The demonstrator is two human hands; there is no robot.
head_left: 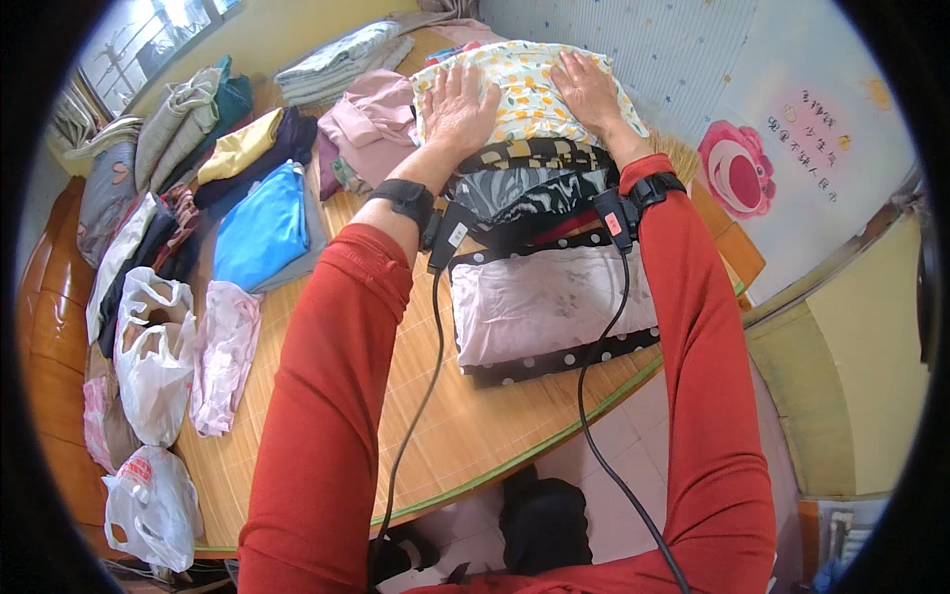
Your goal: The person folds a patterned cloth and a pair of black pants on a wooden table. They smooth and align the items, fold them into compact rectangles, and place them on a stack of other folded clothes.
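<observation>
My left hand (460, 108) lies flat, fingers spread, on the left part of a folded white cloth with a yellow fruit print (523, 89). On the right part of the same cloth rests my right hand (586, 89), palm down, its fingers apart. Under the cloth is a stack of folded garments, among them a black and yellow patterned one (545, 154) and a grey and black swirled one (512, 194). Nearer to me lies a folded pale pink cloth (542, 301) on a black polka-dot cloth (564, 361). A device on a wrist strap, with a cable, sits on each wrist.
The mat-covered bed (334, 416) has a green edge. Left are a blue garment (263, 226), a yellow folded cloth (241, 145), a pink garment (367, 119), a pink-white cloth (225, 356) and white plastic bags (152, 371). Folded pale bedding (338, 63) lies farther back; a wall stands right.
</observation>
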